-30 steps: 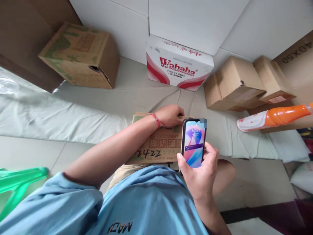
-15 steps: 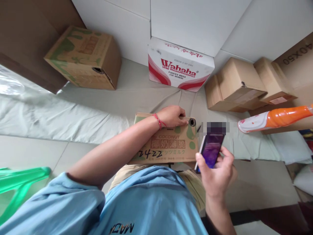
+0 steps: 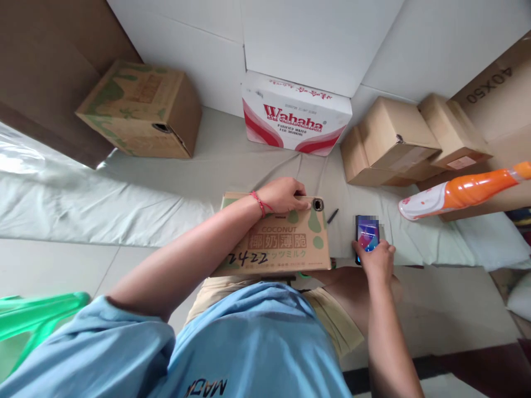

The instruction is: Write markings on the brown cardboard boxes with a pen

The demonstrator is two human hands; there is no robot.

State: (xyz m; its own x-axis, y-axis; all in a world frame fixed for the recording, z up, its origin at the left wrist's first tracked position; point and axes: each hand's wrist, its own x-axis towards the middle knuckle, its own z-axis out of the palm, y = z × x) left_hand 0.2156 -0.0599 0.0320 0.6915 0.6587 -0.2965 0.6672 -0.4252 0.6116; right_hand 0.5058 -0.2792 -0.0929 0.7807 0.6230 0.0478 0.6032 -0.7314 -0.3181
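A brown cardboard box with green patches, the print "COCONUT" and the handwritten number 2422 stands in front of my body at the bench edge. My left hand, a red string bracelet at its wrist, is closed over the top edge of this box; some fingertips are hidden. In my right hand, a dark phone with a lit screen is gripped low down, at the edge of the cloth-covered bench. A black pen lies on the cloth between the box and the phone.
Along the wall stand a second green-printed box, a white and red Wahaha carton and several plain brown boxes. An orange and white bottle juts in at the right. Something green plastic is at lower left.
My right hand has moved the phone away from my body and to the right, down towards the bench. The pen now shows fully. My left hand keeps its place on the box.
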